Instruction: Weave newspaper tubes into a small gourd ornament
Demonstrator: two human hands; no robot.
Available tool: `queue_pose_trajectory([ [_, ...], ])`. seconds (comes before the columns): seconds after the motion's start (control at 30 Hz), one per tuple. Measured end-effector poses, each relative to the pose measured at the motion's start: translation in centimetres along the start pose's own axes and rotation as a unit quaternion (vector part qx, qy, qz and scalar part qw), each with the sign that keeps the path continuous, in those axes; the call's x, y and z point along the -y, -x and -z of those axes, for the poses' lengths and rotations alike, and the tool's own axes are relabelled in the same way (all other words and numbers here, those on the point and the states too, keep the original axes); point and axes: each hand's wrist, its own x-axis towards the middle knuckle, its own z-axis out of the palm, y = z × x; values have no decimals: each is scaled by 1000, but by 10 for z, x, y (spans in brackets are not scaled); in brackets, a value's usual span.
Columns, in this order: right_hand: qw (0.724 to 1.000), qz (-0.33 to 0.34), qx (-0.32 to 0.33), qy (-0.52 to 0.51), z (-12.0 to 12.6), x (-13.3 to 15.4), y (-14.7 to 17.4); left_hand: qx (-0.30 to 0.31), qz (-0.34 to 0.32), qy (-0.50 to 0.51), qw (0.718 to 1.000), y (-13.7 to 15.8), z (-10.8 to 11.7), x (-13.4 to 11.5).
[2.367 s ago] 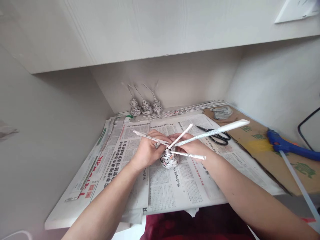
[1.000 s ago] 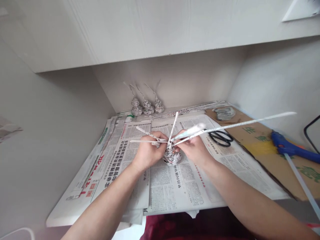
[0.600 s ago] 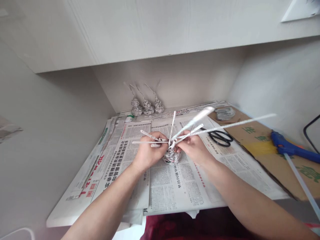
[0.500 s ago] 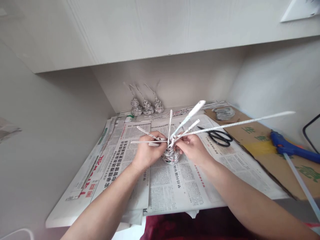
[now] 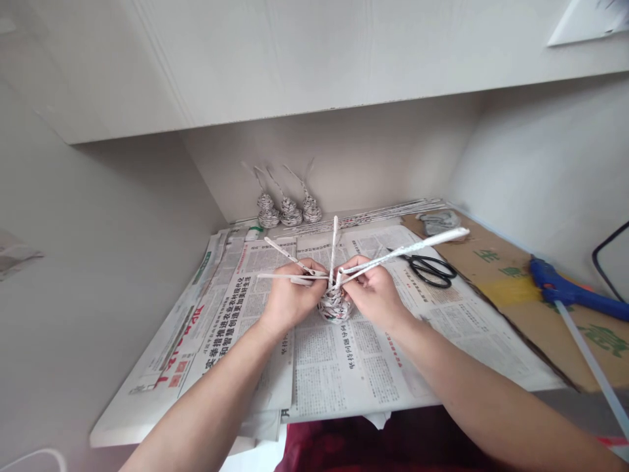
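Between my hands on the newspaper stands a small round weave of rolled-paper strands (image 5: 335, 308). Several pale paper tubes stick out from its top, one upright (image 5: 335, 246) and others toward the left. My left hand (image 5: 295, 292) is closed around the weave's left side at the top, with tube ends passing over its fingers. My right hand (image 5: 376, 292) pinches paper tubes at the right of the top. Two long tubes (image 5: 417, 246) lie close together above that hand and point right and slightly up. The fingertips of both hands are partly hidden.
Three gourd-shaped paper weaves (image 5: 291, 215) stand at the back wall beside a bundle of paper sticks (image 5: 373, 215). Black scissors (image 5: 432, 270) lie right of my hands. Farther right, a blue glue gun (image 5: 565, 285) with a glue stick rests on cardboard (image 5: 496, 275). A cabinet overhangs the table.
The thick long tube has swung from steeply upright down to the right, now over the thin long one. My right hand has shifted slightly up. My left hand stays in place.
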Motion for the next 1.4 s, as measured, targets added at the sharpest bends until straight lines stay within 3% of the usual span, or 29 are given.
queue_pose_trajectory([
  [0.27, 995, -69, 7, -67, -2, -2, 2, 31, 12, 77, 997, -7, 6, 5],
  [0.5, 960, -166, 13, -224, -2, 1, -3, -1, 51, 107, 993, -6, 0, 4],
  [0.73, 963, -188, -31, -193, 2, 5, -7, -13, 60, 107, 992, -5, -2, 1],
  [0.83, 971, -195, 18, -137, 2, 3, -5, -13, 57, 107, 993, -6, -2, 2],
  [0.97, 989, -124, 38, -76, -1, 5, 3, -21, 40, 106, 993, -6, -2, 4],
  [1.13, 996, 79, -21, 25, -6, 17, 15, -18, 32, 120, 992, -5, -5, 4],
  [1.23, 969, 163, -56, 177, -5, 19, 16, -17, 36, 128, 991, -4, -5, 3],
  [1.4, 892, 201, -39, 404, 1, 13, 12, -20, 31, 108, 993, -5, -4, 5],
])
